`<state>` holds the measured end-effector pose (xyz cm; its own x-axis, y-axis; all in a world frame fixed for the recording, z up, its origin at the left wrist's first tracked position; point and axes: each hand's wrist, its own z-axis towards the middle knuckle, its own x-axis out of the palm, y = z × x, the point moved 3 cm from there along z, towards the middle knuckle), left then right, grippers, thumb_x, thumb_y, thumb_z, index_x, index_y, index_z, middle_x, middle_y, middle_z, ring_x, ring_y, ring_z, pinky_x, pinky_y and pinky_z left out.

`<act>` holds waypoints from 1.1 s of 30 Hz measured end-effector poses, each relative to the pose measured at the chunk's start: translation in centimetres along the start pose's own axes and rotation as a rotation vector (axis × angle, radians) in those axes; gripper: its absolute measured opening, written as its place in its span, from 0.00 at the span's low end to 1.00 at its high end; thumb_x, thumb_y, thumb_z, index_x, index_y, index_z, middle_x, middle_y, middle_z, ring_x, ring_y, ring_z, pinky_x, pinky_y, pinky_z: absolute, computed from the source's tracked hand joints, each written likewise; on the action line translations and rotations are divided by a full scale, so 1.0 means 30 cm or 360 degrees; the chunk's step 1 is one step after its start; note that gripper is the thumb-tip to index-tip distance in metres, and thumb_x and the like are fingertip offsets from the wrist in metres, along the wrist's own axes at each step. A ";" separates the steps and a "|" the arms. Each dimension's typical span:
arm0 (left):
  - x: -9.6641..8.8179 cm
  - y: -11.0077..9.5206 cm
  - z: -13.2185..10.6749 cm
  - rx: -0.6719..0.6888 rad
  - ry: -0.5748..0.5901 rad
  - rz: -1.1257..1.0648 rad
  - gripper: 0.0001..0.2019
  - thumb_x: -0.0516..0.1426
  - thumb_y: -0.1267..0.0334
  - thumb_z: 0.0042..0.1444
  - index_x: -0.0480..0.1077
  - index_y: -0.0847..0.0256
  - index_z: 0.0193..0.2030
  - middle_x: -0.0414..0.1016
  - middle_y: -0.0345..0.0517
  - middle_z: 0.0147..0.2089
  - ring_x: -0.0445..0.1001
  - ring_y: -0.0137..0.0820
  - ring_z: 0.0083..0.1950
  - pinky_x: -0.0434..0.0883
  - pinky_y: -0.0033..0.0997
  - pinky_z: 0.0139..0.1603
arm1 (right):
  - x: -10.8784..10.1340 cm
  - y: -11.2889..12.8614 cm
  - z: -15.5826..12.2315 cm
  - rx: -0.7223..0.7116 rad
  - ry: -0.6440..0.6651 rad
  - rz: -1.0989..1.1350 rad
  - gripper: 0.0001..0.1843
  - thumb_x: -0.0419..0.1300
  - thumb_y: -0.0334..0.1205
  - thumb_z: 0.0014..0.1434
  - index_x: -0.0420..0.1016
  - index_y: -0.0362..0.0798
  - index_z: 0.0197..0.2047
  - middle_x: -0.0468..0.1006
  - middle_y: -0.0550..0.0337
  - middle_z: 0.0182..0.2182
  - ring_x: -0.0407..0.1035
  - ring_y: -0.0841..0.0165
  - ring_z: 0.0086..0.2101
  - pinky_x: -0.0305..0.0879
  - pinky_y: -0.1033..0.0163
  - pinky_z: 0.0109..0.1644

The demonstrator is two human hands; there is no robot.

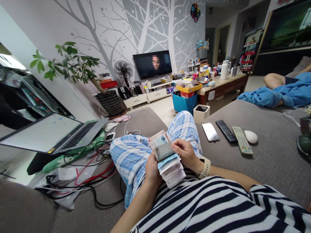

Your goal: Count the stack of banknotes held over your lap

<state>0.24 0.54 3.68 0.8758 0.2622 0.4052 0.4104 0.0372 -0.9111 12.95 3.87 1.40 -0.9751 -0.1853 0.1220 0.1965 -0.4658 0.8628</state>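
A thick stack of banknotes [172, 171] is bent over in my left hand [153, 170], whose fingers are wrapped round its left side. The lower part fans out in many pale edges, with some blue notes on top. Upright above the fold stand a few notes, a grey-green one in front of a bluish one. My right hand [186, 152], with a pale watch on the wrist, pinches the right edge of the grey-green banknote [163, 152] between thumb and fingers. Both hands are over my lap, above blue plaid trousers [131, 152]. The left fingertips are hidden behind the notes.
To the right on the grey sofa lie a phone [211, 131], a black remote [226, 131], a beige remote [242, 140] and a white mouse [250, 137]. An open laptop [79, 137] and tangled cables [94, 186] are at left. Another person's leg [274, 81] rests at far right.
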 end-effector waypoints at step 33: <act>-0.065 0.043 0.046 0.0110 -0.0047 0.0128 0.07 0.61 0.69 0.44 0.77 0.64 0.33 0.81 0.45 0.38 0.77 0.36 0.42 0.71 0.27 0.41 | 0.001 0.002 -0.002 0.0062 0.0019 0.0022 0.17 0.59 0.51 0.59 0.67 0.47 0.28 0.64 0.65 0.23 0.57 0.71 0.25 0.54 0.65 0.29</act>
<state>-1.29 1.40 1.62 0.8968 0.2955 0.3293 0.3199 0.0812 -0.9440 12.94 3.77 1.43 -0.9709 -0.2021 0.1285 0.2058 -0.4293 0.8794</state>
